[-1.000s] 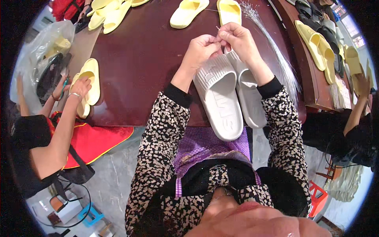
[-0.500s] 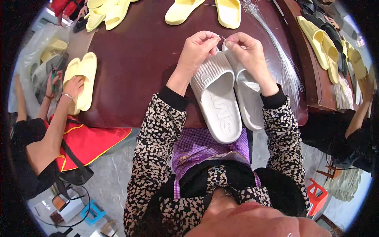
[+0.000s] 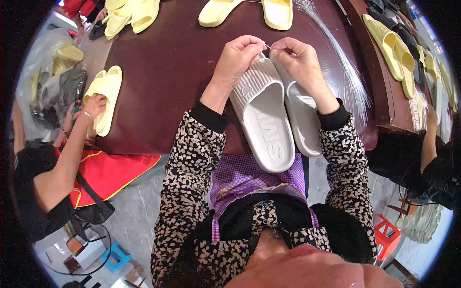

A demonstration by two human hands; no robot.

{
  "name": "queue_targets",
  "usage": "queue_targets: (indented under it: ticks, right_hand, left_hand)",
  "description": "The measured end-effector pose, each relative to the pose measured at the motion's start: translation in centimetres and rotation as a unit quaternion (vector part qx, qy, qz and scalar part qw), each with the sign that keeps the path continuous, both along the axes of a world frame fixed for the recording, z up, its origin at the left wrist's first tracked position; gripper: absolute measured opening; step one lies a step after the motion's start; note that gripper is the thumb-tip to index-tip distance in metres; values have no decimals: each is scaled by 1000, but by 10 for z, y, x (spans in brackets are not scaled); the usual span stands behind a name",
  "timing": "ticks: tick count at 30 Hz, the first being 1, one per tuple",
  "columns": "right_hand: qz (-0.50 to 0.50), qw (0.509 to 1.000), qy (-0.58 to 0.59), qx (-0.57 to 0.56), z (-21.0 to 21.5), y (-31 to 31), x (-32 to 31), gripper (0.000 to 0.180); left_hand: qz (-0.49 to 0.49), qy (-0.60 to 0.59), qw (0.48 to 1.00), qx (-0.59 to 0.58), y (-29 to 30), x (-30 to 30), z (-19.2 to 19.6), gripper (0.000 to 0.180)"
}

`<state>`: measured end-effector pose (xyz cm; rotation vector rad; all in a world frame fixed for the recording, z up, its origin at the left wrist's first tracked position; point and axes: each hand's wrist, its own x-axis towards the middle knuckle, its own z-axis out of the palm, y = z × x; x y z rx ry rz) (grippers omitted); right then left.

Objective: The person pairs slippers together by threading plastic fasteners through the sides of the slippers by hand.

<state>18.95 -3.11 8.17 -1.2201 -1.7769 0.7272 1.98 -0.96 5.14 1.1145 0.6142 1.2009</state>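
A pair of light grey slide slippers lies on the table's near edge, toes away from me. The left slipper [image 3: 271,132] slightly overlaps the right slipper [image 3: 305,132], and both heels jut past the edge. Just beyond the toes, my left hand [image 3: 237,62] and my right hand [image 3: 300,62] pinch a thin whitish plastic strand [image 3: 267,46], thumb against forefinger on each. The fingertips are close together. Where the strand runs below my fingers is too small to make out.
A bundle of clear strands [image 3: 336,50] lies right of my hands on the dark red table [image 3: 163,91]. Yellow slippers [image 3: 277,14] sit at the far side. At left, a co-worker's hand [image 3: 96,104] touches a yellow pair. More slippers [image 3: 379,43] line the right-hand ledge.
My fingertips have shifted slightly, still pinching the strand. At left, the co-worker's yellow pair has moved a little to the right.
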Motion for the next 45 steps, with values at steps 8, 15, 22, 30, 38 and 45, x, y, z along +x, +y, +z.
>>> queue_targets:
  ticks: [8, 15, 22, 30, 38, 45]
  right_hand:
    - [0, 1000, -8, -9, 3, -1, -2, 9]
    - [-3, 999, -33, 11, -2, 3, -2, 10]
    - [-2, 999, -44, 6, 0, 1, -3, 10]
    - [3, 998, -63, 9, 4, -2, -5, 9]
    - [9, 998, -52, 17, 1, -1, -5, 7]
    - [13, 997, -76, 21, 3, -4, -8, 7]
  left_hand:
    - [-5, 25, 1000, -1, -1, -3, 2, 10]
    - [-26, 25, 999, -12, 1, -7, 1, 10]
    - [-17, 24, 999, -13, 0, -5, 0, 9]
    - [-36, 16, 999, -15, 1, -5, -1, 7]
    - [-78, 14, 997, -18, 4, -9, -6, 6]
    - [-95, 29, 995, -32, 4, -13, -11, 6]
